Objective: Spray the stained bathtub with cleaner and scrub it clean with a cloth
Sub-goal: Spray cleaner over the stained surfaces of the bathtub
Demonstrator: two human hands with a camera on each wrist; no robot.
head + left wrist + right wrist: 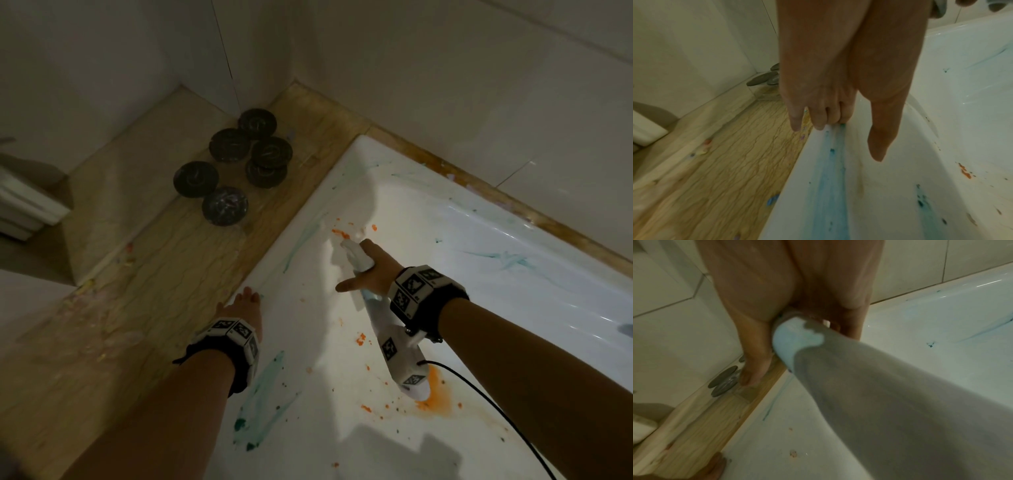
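The white bathtub (445, 240) carries teal smears (263, 387) and orange blotches (435, 394) on its near rim and inner wall. My right hand (356, 265) grips the neck of a pale spray bottle (394, 342) above the tub, with the nozzle aimed at the far left corner. In the right wrist view the bottle (859, 386) fills the middle below the right hand (797, 296). My left hand (248, 301) rests on the tub's near rim with its fingers extended. The left wrist view shows its fingers (818, 113) touching the rim edge beside a teal streak (830, 178).
Several dark round discs (233, 164) lie on the wood-look ledge (154, 274) at the far left corner. Tiled walls (445, 85) enclose the tub on two sides. A white fixture (27, 205) stands at the left edge. A black cable (496, 411) trails from my right wrist.
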